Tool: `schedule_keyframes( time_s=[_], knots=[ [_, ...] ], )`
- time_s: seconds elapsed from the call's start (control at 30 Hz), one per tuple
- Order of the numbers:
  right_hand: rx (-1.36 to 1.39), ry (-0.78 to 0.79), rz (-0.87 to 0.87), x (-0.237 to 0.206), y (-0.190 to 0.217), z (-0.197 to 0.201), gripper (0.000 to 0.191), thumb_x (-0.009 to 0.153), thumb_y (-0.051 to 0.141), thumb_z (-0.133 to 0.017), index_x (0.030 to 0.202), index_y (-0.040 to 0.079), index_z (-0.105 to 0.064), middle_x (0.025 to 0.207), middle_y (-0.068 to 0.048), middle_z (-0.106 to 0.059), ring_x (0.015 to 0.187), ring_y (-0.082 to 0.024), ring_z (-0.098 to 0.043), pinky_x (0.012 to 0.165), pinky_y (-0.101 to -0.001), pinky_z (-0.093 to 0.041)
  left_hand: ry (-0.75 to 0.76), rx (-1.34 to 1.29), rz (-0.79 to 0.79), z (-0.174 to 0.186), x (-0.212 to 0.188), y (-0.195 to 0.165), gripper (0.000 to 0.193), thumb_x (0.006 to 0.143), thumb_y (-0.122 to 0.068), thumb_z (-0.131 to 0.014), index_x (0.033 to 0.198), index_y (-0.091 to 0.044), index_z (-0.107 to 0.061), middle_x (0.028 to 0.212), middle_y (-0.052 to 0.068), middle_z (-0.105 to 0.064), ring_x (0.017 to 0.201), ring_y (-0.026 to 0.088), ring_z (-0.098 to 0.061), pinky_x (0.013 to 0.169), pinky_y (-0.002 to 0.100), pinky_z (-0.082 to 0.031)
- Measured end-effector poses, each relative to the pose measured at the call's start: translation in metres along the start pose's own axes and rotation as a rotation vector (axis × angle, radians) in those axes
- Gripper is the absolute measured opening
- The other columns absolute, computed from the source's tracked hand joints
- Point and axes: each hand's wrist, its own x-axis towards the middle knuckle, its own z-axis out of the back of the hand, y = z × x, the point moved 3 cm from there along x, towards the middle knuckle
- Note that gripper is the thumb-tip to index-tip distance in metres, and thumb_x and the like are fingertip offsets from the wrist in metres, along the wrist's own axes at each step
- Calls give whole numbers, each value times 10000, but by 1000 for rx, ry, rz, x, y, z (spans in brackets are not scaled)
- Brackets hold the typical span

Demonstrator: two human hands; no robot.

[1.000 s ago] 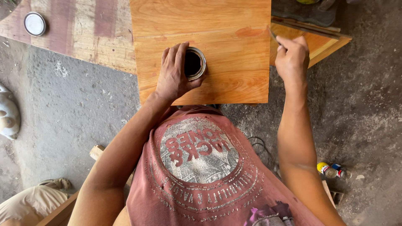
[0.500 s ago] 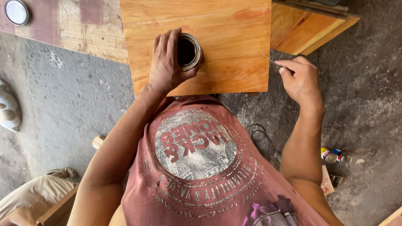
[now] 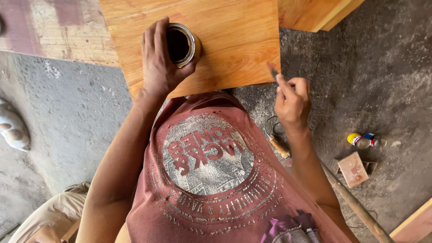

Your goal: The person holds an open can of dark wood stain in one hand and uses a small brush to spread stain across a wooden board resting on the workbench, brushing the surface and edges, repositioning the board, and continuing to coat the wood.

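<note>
An orange varnished wooden board lies in front of me, above my red printed shirt. My left hand is wrapped around a small open tin of dark liquid that rests on the board. My right hand is off the board's lower right corner, fingers pinched on a small brush whose tip points at the board's edge.
Rough grey concrete floor lies on both sides. A weathered plank sits upper left, more orange boards upper right. Small cans, a wooden block and a long stick lie at right. A screwdriver-like tool is beside my shirt.
My right hand came down and back from the board's right edge to just below its corner. The view shifted so the board and tin sit higher; my left hand stayed on the tin.
</note>
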Motion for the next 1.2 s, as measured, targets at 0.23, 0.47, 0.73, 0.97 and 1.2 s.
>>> schedule_keyframes(
  time_s=[0.23,0.47,0.73,0.97,1.2],
  knots=[
    [-91,22,-52,-4,-6,2,298,966,8,-724,1256,55,-770,987,-129,-570,929,-293,-589,770,-413,-496,16,-5,43,-4,0,2,1013,846,-350,-961,1549,-36,-303,1456,194,-469,1334,393,-500,1139,500,-445],
    [-53,38,-33,1,-4,-6,292,966,8,-705,1246,63,-770,986,-137,-575,927,-321,-596,803,-433,-498,0,-5,18,-7,-2,7,1034,843,-345,-971,1546,-40,-277,1466,195,-457,1342,400,-490,1152,499,-441],
    [-37,57,-10,11,2,-13,314,948,-2,-677,1237,76,-771,994,-149,-603,942,-326,-620,802,-437,-508,-34,-57,56,-7,-2,13,1045,844,-310,-971,1581,-46,-279,1461,201,-456,1333,401,-505,1151,495,-456],
    [-87,2,111,43,4,-23,271,968,19,-716,1232,57,-766,986,-145,-596,944,-330,-618,828,-436,-512,-44,-49,79,-13,-3,15,1047,827,-297,-953,1585,-51,-274,1451,202,-458,1324,404,-510,1135,496,-459],
    [88,160,13,51,-9,-29,273,949,60,-738,1219,87,-767,965,-161,-614,881,-331,-626,774,-428,-516,-68,-60,78,-11,-3,10,1081,834,-322,-966,1589,-42,-245,1462,218,-435,1323,417,-500,1125,498,-460]
  ],
)
